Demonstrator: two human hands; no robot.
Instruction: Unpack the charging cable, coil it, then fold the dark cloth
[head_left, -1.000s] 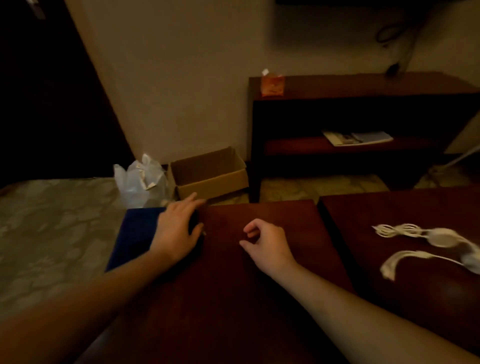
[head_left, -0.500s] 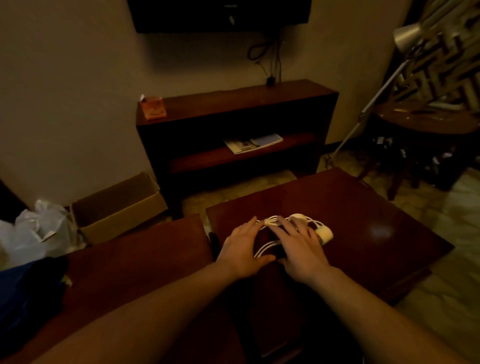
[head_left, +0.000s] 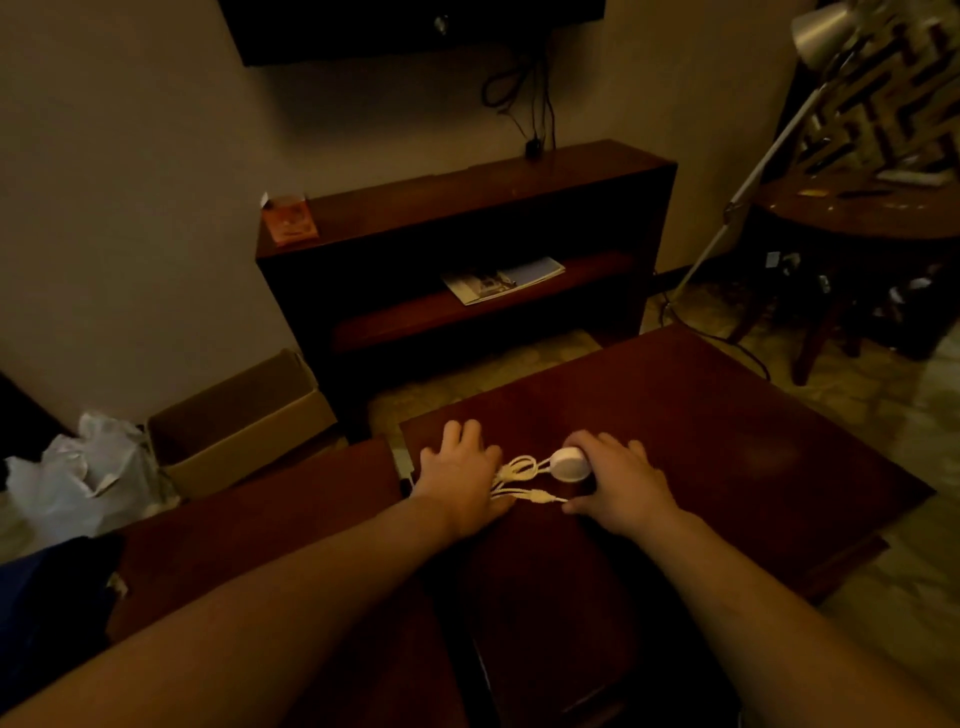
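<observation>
Nearest my view, both bare forearms reach forward over two dark wooden tables set side by side. The dark cloth lies bunched at the near left edge of the left table, well apart from the hands. On the right table, my left hand lies palm down with straight, spread fingers, its thumb side pinning the white charging cable. The cable's loops run across to the right hand, whose fingers curl over the cable's round white puck while the thumb touches a lower strand. Farther off, a cardboard box and a white plastic bag sit on the floor. On the wall shelf stands an orange box. Its print is too dim to read, as is the magazine below.
</observation>
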